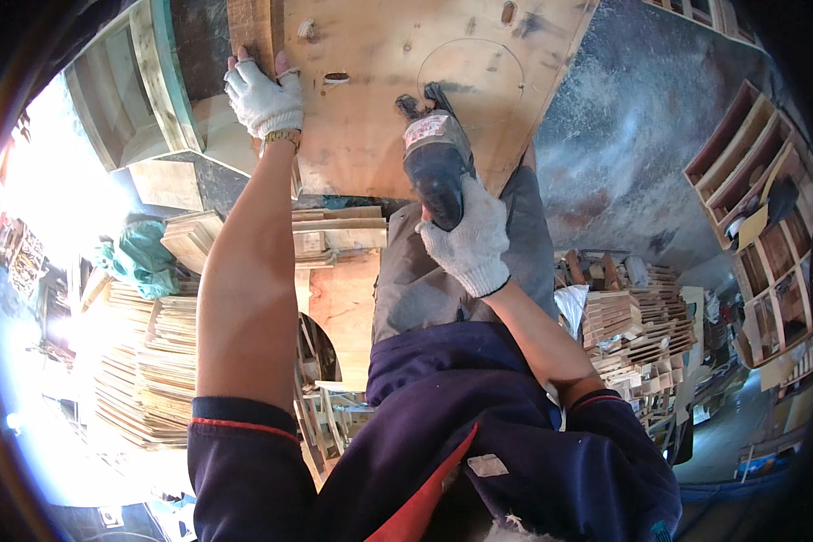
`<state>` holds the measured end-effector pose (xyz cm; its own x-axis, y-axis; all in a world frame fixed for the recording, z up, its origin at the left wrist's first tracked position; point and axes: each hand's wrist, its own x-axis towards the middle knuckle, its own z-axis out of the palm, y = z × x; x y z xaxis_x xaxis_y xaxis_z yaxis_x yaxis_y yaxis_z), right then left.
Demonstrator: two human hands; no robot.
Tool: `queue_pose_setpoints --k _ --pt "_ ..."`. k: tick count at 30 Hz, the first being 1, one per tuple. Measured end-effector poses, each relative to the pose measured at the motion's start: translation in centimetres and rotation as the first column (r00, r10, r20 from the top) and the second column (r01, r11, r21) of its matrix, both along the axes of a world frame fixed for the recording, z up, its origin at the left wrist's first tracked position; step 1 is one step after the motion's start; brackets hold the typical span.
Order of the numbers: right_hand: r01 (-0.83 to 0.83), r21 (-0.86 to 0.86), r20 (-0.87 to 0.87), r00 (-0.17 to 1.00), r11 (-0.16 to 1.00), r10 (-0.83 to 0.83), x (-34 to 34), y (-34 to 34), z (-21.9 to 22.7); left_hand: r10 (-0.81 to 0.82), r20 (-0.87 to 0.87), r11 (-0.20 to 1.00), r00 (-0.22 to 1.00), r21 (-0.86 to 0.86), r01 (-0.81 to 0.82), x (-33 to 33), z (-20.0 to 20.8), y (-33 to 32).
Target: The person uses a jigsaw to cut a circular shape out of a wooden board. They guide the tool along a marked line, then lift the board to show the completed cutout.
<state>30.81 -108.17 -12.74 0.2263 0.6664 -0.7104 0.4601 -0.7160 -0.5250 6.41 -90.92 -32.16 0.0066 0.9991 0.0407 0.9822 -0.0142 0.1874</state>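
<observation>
My left hand, in a white knit glove with bare fingertips, lies with its fingers stretched out over a brown wood strip at the left side of a plywood panel. The panel has small slots and a drawn circle on its face. My right hand, gloved too, is wrapped round the near end of a dark power tool with a worn light label. A forked front end on the tool points away from me over the panel, near the circle. Its exact kind I cannot make out.
Curved wooden frames stand at the far left. Stacked thin wood slats and a green bag are at the left. More wood pieces are piled at the right, below a compartmented wooden frame. My legs are close to the panel's near edge.
</observation>
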Motion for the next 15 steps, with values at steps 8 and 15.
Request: queue_pose_setpoints --k 8,15 --pt "0.010 -0.037 0.004 1.000 0.999 -0.009 -0.3 0.6 0.4 -0.007 -0.015 1.000 1.000 -0.007 0.007 0.0 0.2 0.1" --pt "0.127 -0.029 -0.033 0.991 0.991 -0.128 -1.2 1.3 0.6 -0.014 0.005 1.000 1.000 -0.004 0.014 0.1 0.6 0.1"
